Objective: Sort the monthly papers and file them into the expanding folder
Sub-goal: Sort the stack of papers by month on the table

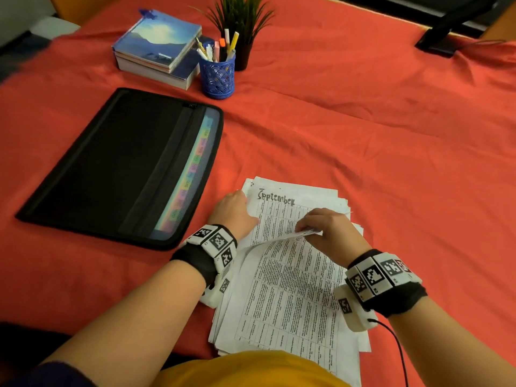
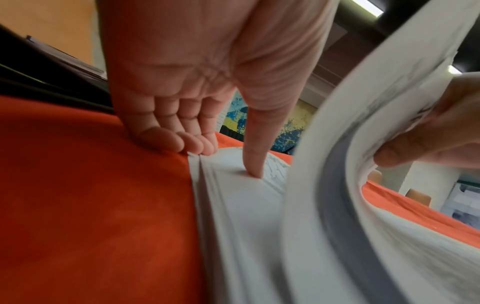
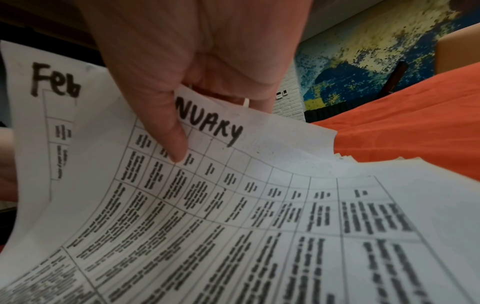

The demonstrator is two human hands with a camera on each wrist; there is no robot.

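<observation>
A stack of printed monthly papers [image 1: 290, 291] lies on the red cloth in front of me. My right hand [image 1: 310, 230] pinches the far edge of the top sheets and curls them up and back, baring a sheet headed September [image 1: 276, 201]. In the right wrist view the thumb [image 3: 176, 139] lies on a sheet headed January [image 3: 215, 129], with a Feb sheet [image 3: 54, 84] behind it. My left hand [image 1: 237, 210] holds the stack's far left corner, its thumb [image 2: 255, 162] pressing on the paper and its fingers [image 2: 182, 142] curled at the edge. The black expanding folder [image 1: 117, 169] lies flat to the left, coloured tabs [image 1: 192, 169] showing.
Behind the folder stand a pile of books [image 1: 156, 48], a blue pen holder [image 1: 218, 76] and a small potted plant [image 1: 241, 32]. A black monitor foot [image 1: 441, 40] sits at the far right. A thin cable [image 1: 396, 347] hangs from my right wrist.
</observation>
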